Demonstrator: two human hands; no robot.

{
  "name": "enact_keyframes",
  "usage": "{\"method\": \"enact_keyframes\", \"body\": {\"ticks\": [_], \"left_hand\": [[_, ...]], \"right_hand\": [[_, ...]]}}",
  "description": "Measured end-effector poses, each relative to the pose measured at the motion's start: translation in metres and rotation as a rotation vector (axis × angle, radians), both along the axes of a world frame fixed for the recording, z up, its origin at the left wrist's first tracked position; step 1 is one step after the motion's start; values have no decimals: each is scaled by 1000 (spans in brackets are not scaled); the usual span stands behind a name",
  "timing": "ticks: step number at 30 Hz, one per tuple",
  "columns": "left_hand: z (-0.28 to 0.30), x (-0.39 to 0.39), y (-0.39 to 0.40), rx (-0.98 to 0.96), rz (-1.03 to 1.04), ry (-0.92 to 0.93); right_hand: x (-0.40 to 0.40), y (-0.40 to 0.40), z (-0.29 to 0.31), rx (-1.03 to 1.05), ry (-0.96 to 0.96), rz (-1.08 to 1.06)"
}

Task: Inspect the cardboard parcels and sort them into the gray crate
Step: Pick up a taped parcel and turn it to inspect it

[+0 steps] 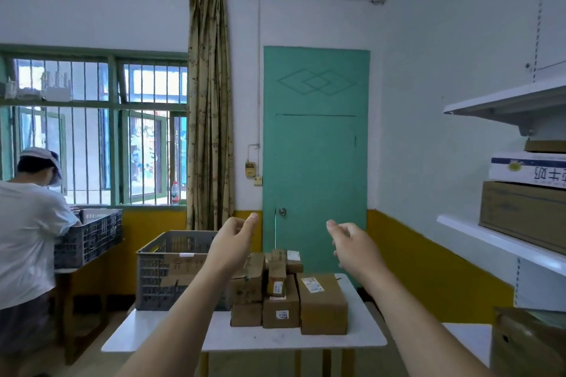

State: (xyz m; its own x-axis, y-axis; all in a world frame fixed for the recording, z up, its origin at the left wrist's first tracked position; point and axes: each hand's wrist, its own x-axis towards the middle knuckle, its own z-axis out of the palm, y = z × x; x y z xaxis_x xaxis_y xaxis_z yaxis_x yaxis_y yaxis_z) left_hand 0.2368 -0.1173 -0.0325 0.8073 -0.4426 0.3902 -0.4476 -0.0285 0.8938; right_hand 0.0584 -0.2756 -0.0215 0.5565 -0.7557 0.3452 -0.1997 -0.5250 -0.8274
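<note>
While both arms stretched forward, the left hand (233, 239) and right hand (352, 244) hung loosely curled, holding nothing, above the cardboard parcels (288, 294) stacked on the white table (352, 340), probably for easy transfer beside the gray crate (159, 272).

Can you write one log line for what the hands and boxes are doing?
left hand: raised, empty | right hand: raised, empty | brown cardboard parcels: stacked on white table | gray plastic crate: beside them
</note>
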Motion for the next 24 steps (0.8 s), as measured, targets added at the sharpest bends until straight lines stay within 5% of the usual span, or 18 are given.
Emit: {"method": "enact_keyframes", "body": {"ticks": [24], "left_hand": [[-62, 134, -208, 62, -10, 27]], "right_hand": [[142, -208, -61, 26, 84, -42]]}}
